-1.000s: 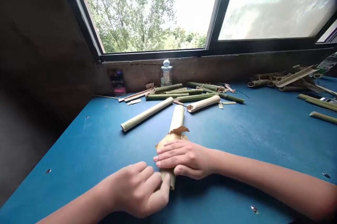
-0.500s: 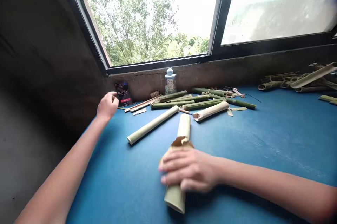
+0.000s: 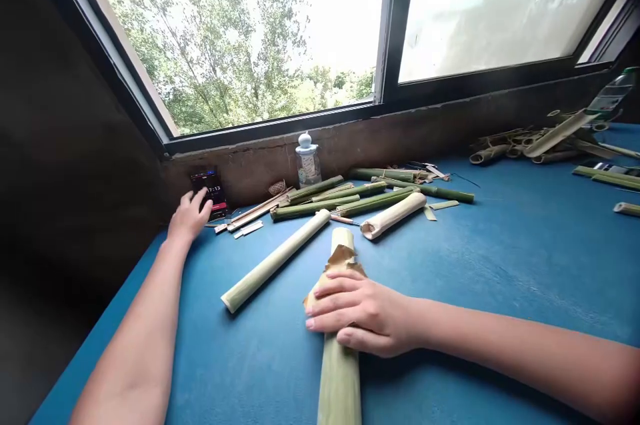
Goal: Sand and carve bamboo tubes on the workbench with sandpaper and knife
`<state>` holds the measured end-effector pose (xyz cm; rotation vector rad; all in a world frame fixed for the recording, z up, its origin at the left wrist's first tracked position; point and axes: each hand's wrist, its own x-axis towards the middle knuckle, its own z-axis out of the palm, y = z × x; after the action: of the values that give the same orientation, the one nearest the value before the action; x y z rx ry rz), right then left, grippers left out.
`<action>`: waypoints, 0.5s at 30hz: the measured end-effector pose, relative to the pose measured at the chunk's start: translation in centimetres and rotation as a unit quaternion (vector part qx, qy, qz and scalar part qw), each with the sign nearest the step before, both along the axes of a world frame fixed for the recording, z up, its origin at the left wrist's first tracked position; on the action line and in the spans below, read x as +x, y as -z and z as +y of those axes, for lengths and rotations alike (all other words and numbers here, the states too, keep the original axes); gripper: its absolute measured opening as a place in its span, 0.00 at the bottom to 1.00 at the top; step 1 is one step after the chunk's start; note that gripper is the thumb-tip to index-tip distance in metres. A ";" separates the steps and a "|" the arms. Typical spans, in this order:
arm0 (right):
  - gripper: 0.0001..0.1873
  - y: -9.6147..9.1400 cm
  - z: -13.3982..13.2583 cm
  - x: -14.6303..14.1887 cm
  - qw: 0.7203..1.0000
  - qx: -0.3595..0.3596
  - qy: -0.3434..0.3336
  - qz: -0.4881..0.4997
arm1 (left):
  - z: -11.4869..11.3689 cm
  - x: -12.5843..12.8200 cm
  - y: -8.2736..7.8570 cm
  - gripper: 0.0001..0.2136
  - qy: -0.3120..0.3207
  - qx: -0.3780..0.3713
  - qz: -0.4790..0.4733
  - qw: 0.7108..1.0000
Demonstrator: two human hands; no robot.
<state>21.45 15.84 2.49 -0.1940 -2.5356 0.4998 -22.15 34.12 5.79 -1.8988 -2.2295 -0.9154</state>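
Observation:
My right hand (image 3: 357, 312) lies over a torn brown sheet of sandpaper (image 3: 344, 257), pressing it round a pale split bamboo piece (image 3: 340, 385). That piece points toward me, and its near end runs out of the picture. The palm and fingers hide much of the sandpaper. At the left, my left hand (image 3: 188, 215) reaches to a phone (image 3: 210, 193) propped against the wall. Its fingers are apart in front of the screen and hold nothing; whether they touch it I cannot tell. Between the hands lies a peeled bamboo tube (image 3: 277, 262).
Another pale bamboo tube (image 3: 393, 215) lies beyond my right hand. Green bamboo sticks (image 3: 345, 202), a thin tool (image 3: 345, 220) and a lidded jar (image 3: 308, 162) sit below the window. More bamboo pieces (image 3: 545, 145) and a bottle (image 3: 613, 95) are at the far right of the blue table (image 3: 490, 265).
My left hand has loosened, its fingers now spread before the phone. The bamboo piece under my right hand extends farther toward me. The view has shifted, so the table things sit farther left.

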 end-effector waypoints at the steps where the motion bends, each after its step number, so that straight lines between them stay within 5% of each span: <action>1: 0.22 0.2 0.9 0.6 1.000 -0.001 0.019 -0.004 | -0.2 -0.2 0.6 0.26 0.007 0.007 -0.014 1.000; 5: 0.22 1.2 3.5 2.3 0.983 -0.046 0.178 0.005 | 0.3 -1.1 1.5 0.26 -0.024 0.056 -0.105 0.993; 7: 0.22 1.2 3.1 2.1 0.979 -0.055 0.196 0.001 | 1.5 -1.3 1.3 0.24 -0.051 0.062 -0.164 0.983; 12: 0.22 -0.1 -0.3 0.5 0.998 -0.043 0.020 -0.028 | 4.6 -0.8 0.7 0.18 -0.060 0.037 -0.273 0.960; 15: 0.22 -0.8 -0.9 0.2 0.998 -0.040 -0.025 -0.040 | 5.7 -0.4 0.5 0.17 -0.044 0.041 -0.293 0.954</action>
<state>21.68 14.94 3.31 -0.1846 -2.6059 0.6243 -22.51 39.78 5.32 -1.6227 -2.4823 -1.7056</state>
